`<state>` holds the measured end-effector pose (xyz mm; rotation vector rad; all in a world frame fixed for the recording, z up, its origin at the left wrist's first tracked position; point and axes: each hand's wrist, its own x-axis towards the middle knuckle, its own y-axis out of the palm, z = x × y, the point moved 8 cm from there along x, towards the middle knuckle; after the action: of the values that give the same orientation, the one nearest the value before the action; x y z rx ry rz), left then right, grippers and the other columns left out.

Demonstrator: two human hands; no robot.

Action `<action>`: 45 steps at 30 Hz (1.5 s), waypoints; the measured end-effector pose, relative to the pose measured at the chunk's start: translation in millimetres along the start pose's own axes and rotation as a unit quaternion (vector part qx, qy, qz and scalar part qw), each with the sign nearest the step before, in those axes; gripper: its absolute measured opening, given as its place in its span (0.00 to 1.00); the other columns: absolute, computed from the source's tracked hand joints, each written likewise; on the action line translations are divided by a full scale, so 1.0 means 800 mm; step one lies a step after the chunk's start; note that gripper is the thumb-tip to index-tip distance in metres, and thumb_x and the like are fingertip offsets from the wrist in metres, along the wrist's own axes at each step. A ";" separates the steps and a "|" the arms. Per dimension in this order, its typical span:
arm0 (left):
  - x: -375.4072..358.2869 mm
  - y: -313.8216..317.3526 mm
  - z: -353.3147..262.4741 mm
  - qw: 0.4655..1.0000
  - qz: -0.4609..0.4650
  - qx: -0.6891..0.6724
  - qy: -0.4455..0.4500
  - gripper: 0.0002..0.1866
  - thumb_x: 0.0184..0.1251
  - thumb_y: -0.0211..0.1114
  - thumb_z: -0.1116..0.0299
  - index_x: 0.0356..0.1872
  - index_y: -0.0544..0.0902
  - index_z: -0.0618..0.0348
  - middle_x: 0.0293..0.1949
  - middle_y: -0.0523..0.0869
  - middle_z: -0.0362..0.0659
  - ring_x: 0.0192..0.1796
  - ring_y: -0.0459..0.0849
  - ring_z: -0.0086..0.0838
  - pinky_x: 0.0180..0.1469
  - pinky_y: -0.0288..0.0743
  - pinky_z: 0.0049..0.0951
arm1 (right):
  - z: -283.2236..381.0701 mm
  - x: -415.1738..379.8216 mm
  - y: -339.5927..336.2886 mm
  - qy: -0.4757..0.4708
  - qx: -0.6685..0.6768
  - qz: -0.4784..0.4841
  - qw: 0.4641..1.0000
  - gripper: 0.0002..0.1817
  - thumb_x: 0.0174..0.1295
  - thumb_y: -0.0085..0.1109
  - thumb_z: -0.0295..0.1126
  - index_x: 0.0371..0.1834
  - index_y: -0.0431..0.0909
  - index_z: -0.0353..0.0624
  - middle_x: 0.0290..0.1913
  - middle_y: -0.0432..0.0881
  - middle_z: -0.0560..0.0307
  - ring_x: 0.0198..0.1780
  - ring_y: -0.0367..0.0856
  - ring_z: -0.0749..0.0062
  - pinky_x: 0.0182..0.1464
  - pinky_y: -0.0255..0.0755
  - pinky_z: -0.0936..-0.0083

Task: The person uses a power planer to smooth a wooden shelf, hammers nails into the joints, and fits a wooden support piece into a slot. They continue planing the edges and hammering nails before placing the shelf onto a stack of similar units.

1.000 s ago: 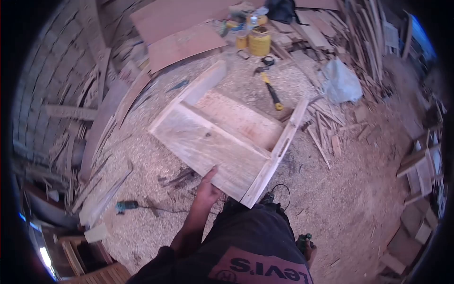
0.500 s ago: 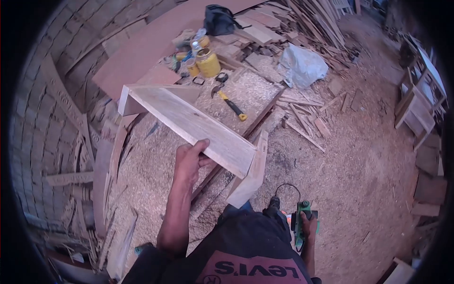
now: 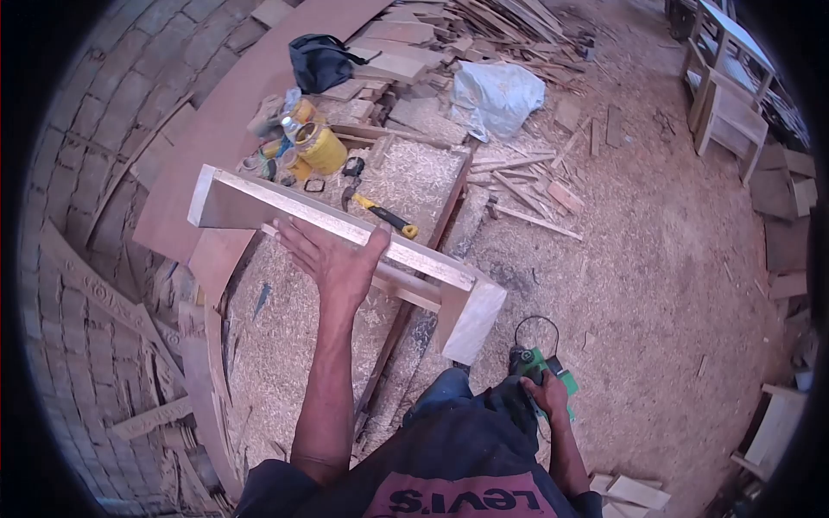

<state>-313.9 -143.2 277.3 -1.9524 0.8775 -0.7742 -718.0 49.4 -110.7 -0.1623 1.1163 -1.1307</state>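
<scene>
My left hand [image 3: 337, 259] grips a pale wooden frame [image 3: 423, 255] by its long board, with the thumb over the edge and the fingers along the near face. Shorter boards are joined at the frame's two ends, and it stands tilted over the workbench [image 3: 406, 177]. Low at my right side, my right hand [image 3: 547, 395] is closed around the handle of a green electric planer [image 3: 540, 367], whose underside is hidden. Beyond the frame, a hammer [image 3: 380, 212] with a yellow and black handle lies on the shavings-covered bench.
Yellow containers [image 3: 319, 148], a black bag [image 3: 321, 63] and a white sack [image 3: 496, 97] are at the far side. Scrap strips [image 3: 527, 194] litter the floor right of the bench. A block wall [image 3: 95, 129] stands left, wooden furniture [image 3: 730, 116] at the right.
My left hand has turned the frame so its long edge faces up, and its fingers have spread along the board. The planer has shifted slightly up and left in the view, turning in my right hand.
</scene>
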 end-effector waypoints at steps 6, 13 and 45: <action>0.013 0.004 -0.021 0.993 -0.059 0.081 0.064 0.84 0.49 0.80 0.30 0.85 0.27 0.72 0.82 0.24 0.79 0.86 0.20 0.71 0.84 0.23 0.70 | 0.047 -0.020 0.031 -0.024 -0.044 0.068 0.996 0.39 0.59 0.72 0.69 0.51 0.84 0.40 0.43 0.91 0.34 0.50 0.91 0.38 0.53 0.81 0.47; 0.058 0.006 -0.063 0.916 0.008 0.134 0.377 0.53 0.48 0.78 0.23 0.66 0.83 0.58 0.77 0.71 0.60 0.85 0.52 0.66 0.85 0.37 0.72 | 0.174 -0.054 0.050 -0.101 -0.065 0.155 0.981 0.39 0.59 0.71 0.70 0.55 0.86 0.43 0.42 0.92 0.38 0.50 0.91 0.39 0.53 0.82 0.49; -0.052 -0.083 0.109 0.901 -0.095 0.117 0.407 0.39 0.55 0.74 0.22 0.45 0.81 0.50 0.53 0.77 0.44 0.79 0.64 0.57 0.82 0.33 0.79 | 0.123 0.027 0.175 0.000 0.754 0.100 0.649 0.32 0.82 0.56 0.47 0.81 0.69 0.39 0.67 0.83 0.45 0.60 0.86 0.62 0.67 0.80 0.60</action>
<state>-251.1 -45.0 287.5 -1.4873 0.9992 -1.7972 -553.9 59.2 -161.3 1.2480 -0.1174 -1.5023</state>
